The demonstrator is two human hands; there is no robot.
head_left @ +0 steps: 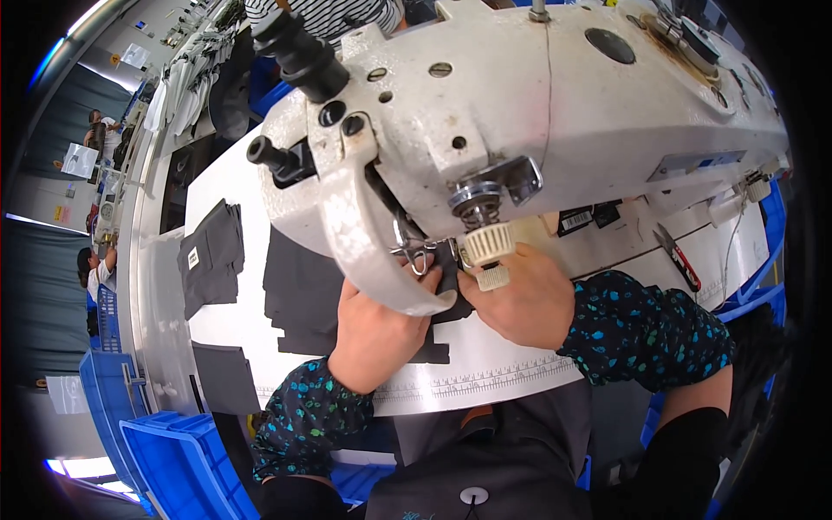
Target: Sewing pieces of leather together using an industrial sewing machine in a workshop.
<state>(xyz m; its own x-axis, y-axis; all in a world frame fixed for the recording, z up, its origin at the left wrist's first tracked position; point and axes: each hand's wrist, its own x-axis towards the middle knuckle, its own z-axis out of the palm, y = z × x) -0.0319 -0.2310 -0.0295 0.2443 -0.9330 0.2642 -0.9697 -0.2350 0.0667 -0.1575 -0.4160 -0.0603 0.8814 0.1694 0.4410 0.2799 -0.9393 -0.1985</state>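
A white sewing machine [598, 104] spans the upper middle, its pale lever guard [360, 247] curving down in front of the needle area. Beneath it, dark grey fabric [299, 290] lies on the white table. My left hand [381, 336] has its fingertips closed on the fabric beside the needle area, partly behind the guard. From the right, my right hand [530, 299] grips the same fabric close by. Its fingertips are partly hidden behind the cream tension knob [490, 245]. The needle itself cannot be made out.
Stacked dark grey fabric pieces [212, 256] lie at the left, another piece [224, 379] nearer. Red-and-black snips [679, 258] rest at the right. A printed ruler [485, 380] edges the table. Blue bins [186, 459] stand lower left. Other people [95, 269] sit at far left.
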